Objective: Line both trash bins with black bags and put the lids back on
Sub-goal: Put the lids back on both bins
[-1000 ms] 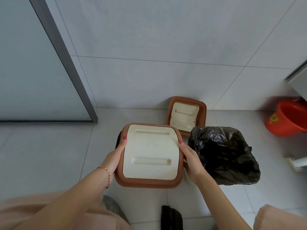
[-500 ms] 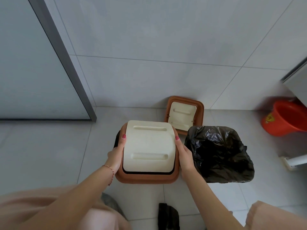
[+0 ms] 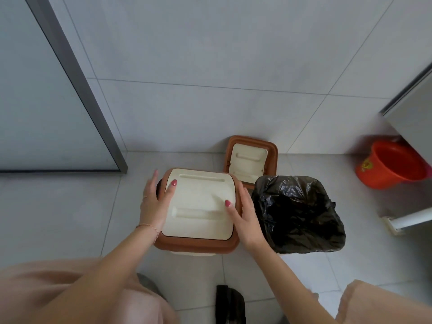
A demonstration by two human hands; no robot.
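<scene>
A brown-rimmed lid with a cream swing flap (image 3: 198,204) sits on top of the left bin, whose body is almost wholly hidden under it. My left hand (image 3: 155,202) lies flat on the lid's left side, fingers spread. On the lid's right side my right hand (image 3: 245,218) rests with its fingers apart. Neither hand grips it. Just to the right stands the second bin (image 3: 297,216), lined with a black bag and uncovered. A second brown and cream lid (image 3: 250,161) leans against the wall behind.
An orange bucket (image 3: 392,164) stands at the right by a white cabinet. A grey door frame (image 3: 77,90) runs down the left. A dark bundle (image 3: 230,305) lies on the tiled floor near my knees.
The lid has settled down onto the left bin. Both hands have let go of its edges and now lie open on top of it.
</scene>
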